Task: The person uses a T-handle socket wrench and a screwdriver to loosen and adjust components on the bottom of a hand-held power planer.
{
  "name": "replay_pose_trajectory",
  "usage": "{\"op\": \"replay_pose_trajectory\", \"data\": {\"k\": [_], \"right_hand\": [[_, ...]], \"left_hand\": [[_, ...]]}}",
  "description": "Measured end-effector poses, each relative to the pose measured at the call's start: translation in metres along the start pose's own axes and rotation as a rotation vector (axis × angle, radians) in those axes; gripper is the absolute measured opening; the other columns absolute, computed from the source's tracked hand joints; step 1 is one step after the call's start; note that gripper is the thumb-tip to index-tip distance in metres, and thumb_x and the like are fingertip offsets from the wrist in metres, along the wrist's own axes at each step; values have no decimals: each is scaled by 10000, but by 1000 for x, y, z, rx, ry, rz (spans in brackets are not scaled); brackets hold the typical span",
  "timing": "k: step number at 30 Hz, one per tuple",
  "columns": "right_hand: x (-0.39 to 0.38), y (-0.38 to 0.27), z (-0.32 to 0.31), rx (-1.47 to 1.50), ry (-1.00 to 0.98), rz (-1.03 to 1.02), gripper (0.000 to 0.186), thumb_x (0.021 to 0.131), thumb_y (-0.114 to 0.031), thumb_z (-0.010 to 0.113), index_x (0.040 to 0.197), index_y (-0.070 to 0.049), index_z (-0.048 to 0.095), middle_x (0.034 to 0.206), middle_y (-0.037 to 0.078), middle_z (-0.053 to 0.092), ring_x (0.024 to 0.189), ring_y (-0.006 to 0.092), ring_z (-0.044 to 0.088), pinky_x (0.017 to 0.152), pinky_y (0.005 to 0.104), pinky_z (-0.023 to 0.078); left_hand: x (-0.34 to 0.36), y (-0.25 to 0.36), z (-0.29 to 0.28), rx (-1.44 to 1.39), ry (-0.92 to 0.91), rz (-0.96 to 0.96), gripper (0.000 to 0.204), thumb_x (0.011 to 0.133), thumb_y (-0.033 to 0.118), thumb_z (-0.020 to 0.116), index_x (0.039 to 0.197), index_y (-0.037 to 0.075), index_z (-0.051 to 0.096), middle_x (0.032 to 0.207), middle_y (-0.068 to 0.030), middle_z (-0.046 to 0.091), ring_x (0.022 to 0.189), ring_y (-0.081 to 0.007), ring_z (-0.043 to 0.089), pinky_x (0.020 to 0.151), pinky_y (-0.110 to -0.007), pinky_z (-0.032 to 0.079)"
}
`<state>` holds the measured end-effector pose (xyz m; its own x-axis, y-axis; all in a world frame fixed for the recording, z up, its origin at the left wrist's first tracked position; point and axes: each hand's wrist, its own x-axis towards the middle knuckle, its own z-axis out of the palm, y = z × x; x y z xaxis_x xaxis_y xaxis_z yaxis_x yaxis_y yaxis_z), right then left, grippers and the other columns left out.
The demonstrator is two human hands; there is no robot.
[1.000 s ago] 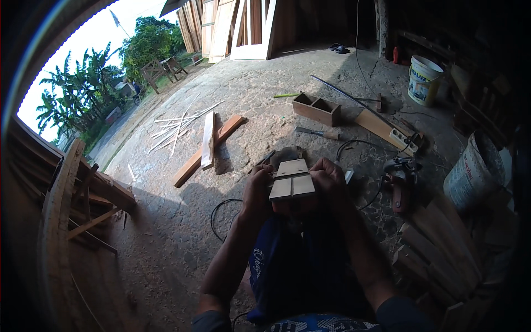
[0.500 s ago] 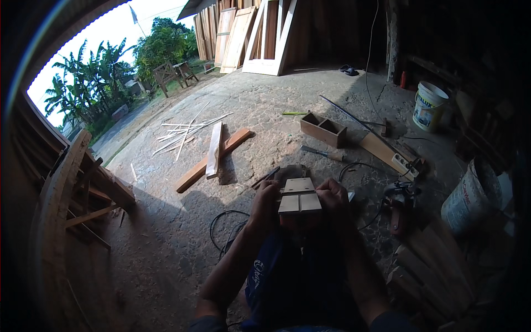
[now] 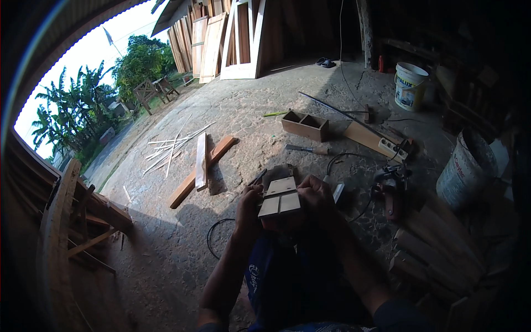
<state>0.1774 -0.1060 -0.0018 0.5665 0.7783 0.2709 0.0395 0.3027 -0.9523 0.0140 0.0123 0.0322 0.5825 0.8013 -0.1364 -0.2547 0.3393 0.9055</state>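
Between my knees is a small wooden box with pale flat pieces on top. A dark gap runs across between the pieces, a line crosses the nearer one, and small dark holes show in the farther one. My left hand is closed at its left side. Against the far right corner, the curled fingers of my right hand are closed too. Shadow hides the fingertips and the box's lower part. Just beyond lies a chisel with a wooden handle, near an open two-compartment wooden box.
Two crossed boards and thin wood strips lie ahead left. To the right are a power strip, a dark power tool, a white bucket and stacked planks. A wooden workbench stands at left.
The whole scene has shifted left in the view. The box in my hands has tilted slightly, its right side turned farther away; both hands stay on it.
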Motion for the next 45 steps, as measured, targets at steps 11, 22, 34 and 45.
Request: {"op": "replay_pose_trajectory", "data": {"k": [11,22,34,45], "right_hand": [[-1,2,3,-9,41,-27,137,894,-108,571,994,-19,601,920,32,625,870,90,574,790,271,484],[-2,-7,-1,36,34,-35,151,887,-129,564,991,-22,585,890,47,610,851,131,594,797,308,492],[-9,-18,-3,77,-72,38,140,918,-98,553,1036,-29,585,895,17,594,847,80,554,809,274,468],[-1,-10,1,41,-29,37,89,932,-93,551,996,-47,591,883,3,584,830,60,541,745,255,472]], "left_hand": [[10,-7,-16,-5,-80,45,228,867,129,526,980,-24,651,935,-105,655,814,-159,632,757,-290,538],[14,-9,-20,81,-60,-1,350,851,100,499,1128,-67,632,1060,-112,645,972,-190,628,890,-291,511],[5,-23,-28,598,-152,529,227,782,121,531,986,24,557,1134,-122,570,1064,-240,543,994,-341,448],[6,-20,-21,263,-113,294,371,796,111,520,1155,25,560,1131,-113,528,975,-219,532,840,-342,495]]}}
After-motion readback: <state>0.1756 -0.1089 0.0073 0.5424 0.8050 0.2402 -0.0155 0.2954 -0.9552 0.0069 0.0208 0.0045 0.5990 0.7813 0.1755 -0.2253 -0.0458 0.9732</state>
